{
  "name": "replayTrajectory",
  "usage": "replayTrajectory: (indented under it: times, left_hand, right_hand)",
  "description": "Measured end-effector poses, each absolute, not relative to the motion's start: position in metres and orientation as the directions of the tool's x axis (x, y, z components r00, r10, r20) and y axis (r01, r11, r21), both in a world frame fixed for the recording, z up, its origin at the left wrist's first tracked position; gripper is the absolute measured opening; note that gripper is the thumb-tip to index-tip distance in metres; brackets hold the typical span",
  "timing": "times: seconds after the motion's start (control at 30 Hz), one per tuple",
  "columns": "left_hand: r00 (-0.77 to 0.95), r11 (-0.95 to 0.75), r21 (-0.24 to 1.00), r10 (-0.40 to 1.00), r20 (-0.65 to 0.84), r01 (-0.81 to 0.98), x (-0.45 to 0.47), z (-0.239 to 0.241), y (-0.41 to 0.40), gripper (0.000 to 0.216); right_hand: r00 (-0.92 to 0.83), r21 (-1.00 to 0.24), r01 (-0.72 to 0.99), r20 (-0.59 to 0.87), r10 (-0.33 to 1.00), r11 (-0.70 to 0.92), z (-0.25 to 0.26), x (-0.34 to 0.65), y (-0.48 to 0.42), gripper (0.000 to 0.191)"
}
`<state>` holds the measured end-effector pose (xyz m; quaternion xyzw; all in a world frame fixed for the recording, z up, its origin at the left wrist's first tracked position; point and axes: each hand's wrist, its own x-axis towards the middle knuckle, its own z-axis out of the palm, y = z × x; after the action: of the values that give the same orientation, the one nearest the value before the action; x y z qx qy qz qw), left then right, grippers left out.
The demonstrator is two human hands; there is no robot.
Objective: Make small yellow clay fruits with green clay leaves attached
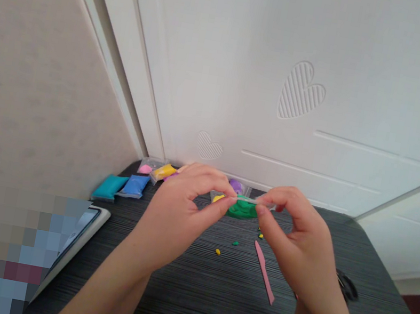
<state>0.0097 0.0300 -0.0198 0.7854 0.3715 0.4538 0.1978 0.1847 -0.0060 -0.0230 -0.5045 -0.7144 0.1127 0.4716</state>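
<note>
Both hands are raised over the dark table, pinching the top edge of a small clear bag of green clay (242, 207). My left hand (184, 212) grips the left end of that edge between thumb and forefinger. At the right end, my right hand (293, 236) pinches it the same way. The edge is stretched straight between them as a whitish strip, and the green clay shows just below it. Under the hands lie a pink modelling knife (264, 272), a small yellow bit of clay (218, 252) and a small green bit (235, 243).
Along the back of the dark table (184, 304) lie bags of clay: teal (109, 187), blue (134, 186), yellow (163, 172) and purple (236, 185). Black-handled scissors (348, 287) are partly behind my right wrist. A white-framed tablet (75, 241) stands at the left. A white panel (240, 76) rises behind.
</note>
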Motion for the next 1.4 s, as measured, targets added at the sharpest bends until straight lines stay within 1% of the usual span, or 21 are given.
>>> replayTrajectory:
  times: [0.23, 0.43, 0.6, 0.73, 0.8, 0.9, 0.97, 1.07, 1.13, 1.23, 1.3, 1.4]
  left_hand:
    - [0.338, -0.7, 0.567, 0.71, 0.618, 0.433, 0.013, -0.02, 0.026, 0.006]
    - [0.33, -0.68, 0.594, 0.731, 0.597, 0.43, 0.015, -0.021, 0.026, 0.004]
    - [0.322, -0.665, 0.622, 0.746, 0.583, 0.413, 0.014, -0.021, 0.028, 0.005]
    - [0.337, -0.649, 0.661, 0.761, 0.554, 0.378, 0.012, -0.022, 0.03, 0.003]
    - [0.329, -0.647, 0.675, 0.762, 0.558, 0.354, 0.012, -0.023, 0.03, 0.003]
    - [0.321, -0.652, 0.695, 0.757, 0.57, 0.304, 0.013, -0.024, 0.03, 0.003]
    - [0.324, -0.65, 0.702, 0.758, 0.566, 0.291, 0.014, -0.024, 0.03, 0.003]
    - [0.364, -0.639, 0.691, 0.766, 0.53, 0.338, 0.013, -0.024, 0.031, 0.001]
    - [0.386, -0.642, 0.682, 0.763, 0.519, 0.351, 0.012, -0.025, 0.033, 0.003]
    - [0.374, -0.648, 0.704, 0.754, 0.54, 0.291, 0.012, -0.026, 0.035, 0.004]
    - [0.358, -0.643, 0.725, 0.755, 0.549, 0.246, 0.012, -0.028, 0.036, 0.004]
    - [0.341, -0.632, 0.739, 0.765, 0.546, 0.235, 0.012, -0.028, 0.036, 0.005]
  right_hand:
    - [-0.117, -0.596, 0.629, 0.563, 0.818, 0.5, -0.023, 0.184, -0.007, 0.012]
    - [-0.091, -0.557, 0.66, 0.606, 0.79, 0.503, -0.022, 0.184, -0.007, 0.011]
    - [-0.109, -0.608, 0.623, 0.556, 0.824, 0.492, -0.024, 0.187, -0.007, 0.011]
    - [-0.037, -0.69, 0.578, 0.511, 0.859, 0.436, -0.027, 0.189, -0.006, 0.017]
    - [-0.033, -0.718, 0.553, 0.488, 0.872, 0.423, -0.028, 0.189, -0.005, 0.014]
    - [-0.074, -0.704, 0.539, 0.508, 0.858, 0.463, -0.026, 0.187, -0.004, 0.004]
    - [-0.085, -0.672, 0.553, 0.543, 0.835, 0.493, -0.025, 0.185, -0.004, 0.005]
    - [-0.109, -0.655, 0.554, 0.555, 0.825, 0.514, -0.024, 0.183, -0.004, 0.006]
    - [-0.125, -0.666, 0.536, 0.546, 0.829, 0.519, -0.024, 0.183, -0.004, 0.007]
    - [-0.138, -0.703, 0.501, 0.511, 0.848, 0.505, -0.024, 0.185, -0.004, 0.01]
    - [-0.126, -0.726, 0.484, 0.494, 0.86, 0.488, -0.025, 0.186, -0.004, 0.01]
    - [-0.085, -0.741, 0.471, 0.502, 0.861, 0.478, -0.026, 0.187, -0.005, 0.009]
